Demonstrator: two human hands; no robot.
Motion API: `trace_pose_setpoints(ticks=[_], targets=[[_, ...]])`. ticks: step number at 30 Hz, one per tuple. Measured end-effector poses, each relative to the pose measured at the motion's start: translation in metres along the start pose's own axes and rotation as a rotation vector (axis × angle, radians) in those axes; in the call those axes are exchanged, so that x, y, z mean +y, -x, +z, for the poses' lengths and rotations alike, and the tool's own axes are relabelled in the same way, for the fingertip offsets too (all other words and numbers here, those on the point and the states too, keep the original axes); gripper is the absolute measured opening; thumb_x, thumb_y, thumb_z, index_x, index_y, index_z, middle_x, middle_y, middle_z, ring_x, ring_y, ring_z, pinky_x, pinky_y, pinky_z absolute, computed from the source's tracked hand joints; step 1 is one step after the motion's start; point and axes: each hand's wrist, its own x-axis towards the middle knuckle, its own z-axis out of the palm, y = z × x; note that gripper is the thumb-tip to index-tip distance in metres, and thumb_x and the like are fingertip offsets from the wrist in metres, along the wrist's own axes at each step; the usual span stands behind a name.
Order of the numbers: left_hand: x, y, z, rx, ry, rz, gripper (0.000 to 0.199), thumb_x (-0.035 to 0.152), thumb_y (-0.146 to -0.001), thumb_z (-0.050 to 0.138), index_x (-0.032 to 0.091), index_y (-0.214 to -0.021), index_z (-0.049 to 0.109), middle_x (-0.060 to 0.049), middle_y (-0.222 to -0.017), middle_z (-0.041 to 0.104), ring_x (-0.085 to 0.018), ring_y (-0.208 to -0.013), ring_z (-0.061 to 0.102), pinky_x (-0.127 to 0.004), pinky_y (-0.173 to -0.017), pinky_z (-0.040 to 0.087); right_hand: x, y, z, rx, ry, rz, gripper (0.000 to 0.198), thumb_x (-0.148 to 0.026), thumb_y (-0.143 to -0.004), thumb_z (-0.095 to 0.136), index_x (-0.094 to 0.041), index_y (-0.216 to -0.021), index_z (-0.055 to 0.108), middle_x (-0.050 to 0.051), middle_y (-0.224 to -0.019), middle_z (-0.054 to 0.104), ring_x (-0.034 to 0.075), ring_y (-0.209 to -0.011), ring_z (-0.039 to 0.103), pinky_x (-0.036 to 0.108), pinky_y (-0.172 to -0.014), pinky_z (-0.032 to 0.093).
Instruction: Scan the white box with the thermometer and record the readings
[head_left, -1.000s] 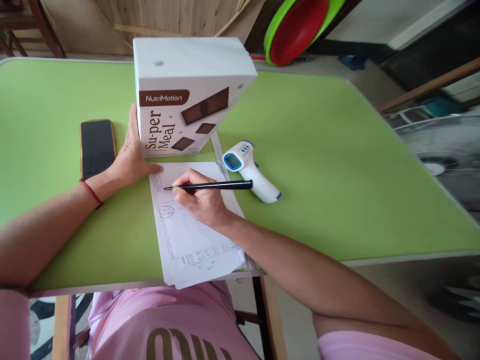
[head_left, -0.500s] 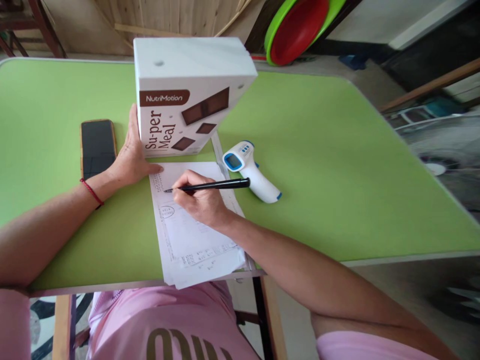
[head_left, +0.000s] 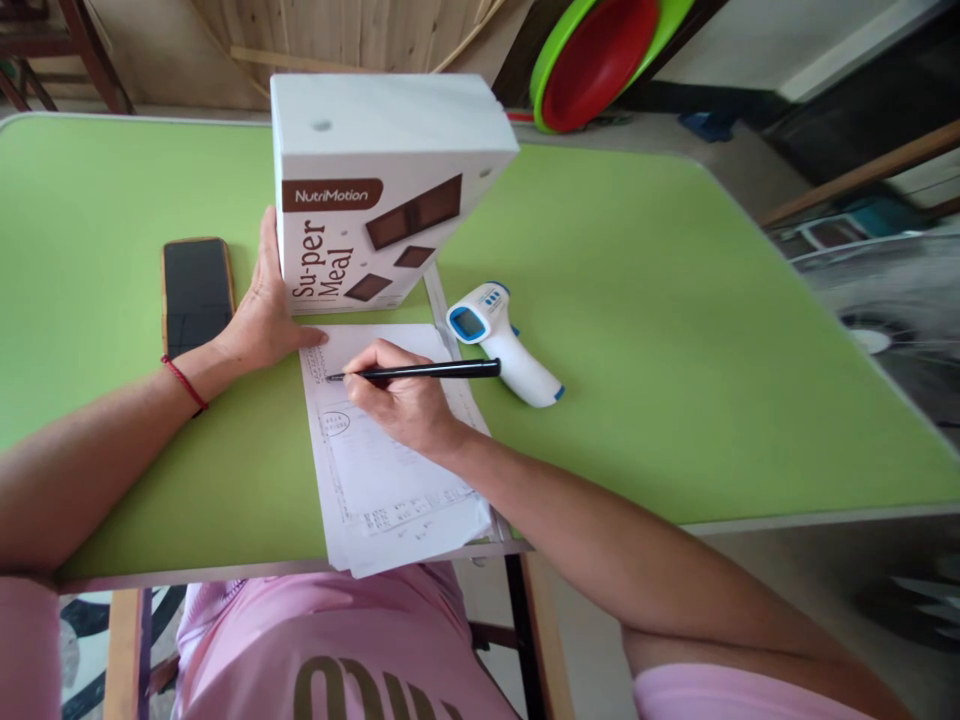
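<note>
Here's the right hand (head_left: 401, 400), its grip clamped on a black pen (head_left: 450, 369) well down toward the point, likely for fine control in small writing. The tip sits at the left side of the papers (head_left: 375, 465), close by the small rows of marks, and the stack lies on the green table (head_left: 675, 350), reaching past its near edge.

Now the left hand (head_left: 264, 310): its grip is spread apart, thumb on the sheet's top corner, apparently pinning it, fingers along the side of the white box (head_left: 390, 110), perhaps steadying it. That box stands upright just beyond the papers, label toward the writer, so probably easy to see. Right of the sheets lies the thermometer (head_left: 502, 340), screen facing the writer. The phone (head_left: 197, 290) lies screen up, just beside the left wrist, seemingly parked out of the pen's way.
</note>
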Motion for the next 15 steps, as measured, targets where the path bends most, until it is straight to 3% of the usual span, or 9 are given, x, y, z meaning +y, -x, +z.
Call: trace_pose_setpoints(ticks=[6,15], targets=[[0.0027,-0.0003,-0.0029,-0.024,-0.002,-0.018,0.143,0.055,-0.060,0.101,0.023,-0.164,0.008,-0.015,-0.171,0.033,-0.047,-0.168,0.003,-0.068,-0.140,0.014,-0.0012,-0.0006,-0.0003,0.001,-0.018,-0.016,0.015,-0.031,-0.085,0.063,-0.025,-0.075,0.054,-0.006,-0.060,0.052,0.011,-0.053,0.040,0.026,-0.053,0.040],[-0.0043,-0.0002,-0.0011,-0.019,0.004,-0.010,0.145,0.053,-0.060,0.102,0.027,-0.166,0.007,-0.014,-0.168,0.036,-0.046,-0.169,0.001,-0.067,-0.141,0.012,0.0016,0.0003,0.0001,-0.005,0.003,-0.021,0.016,-0.030,-0.087,0.064,-0.025,-0.075,0.055,-0.006,-0.060,0.055,0.011,-0.054,0.046,0.026,-0.053,0.042]])
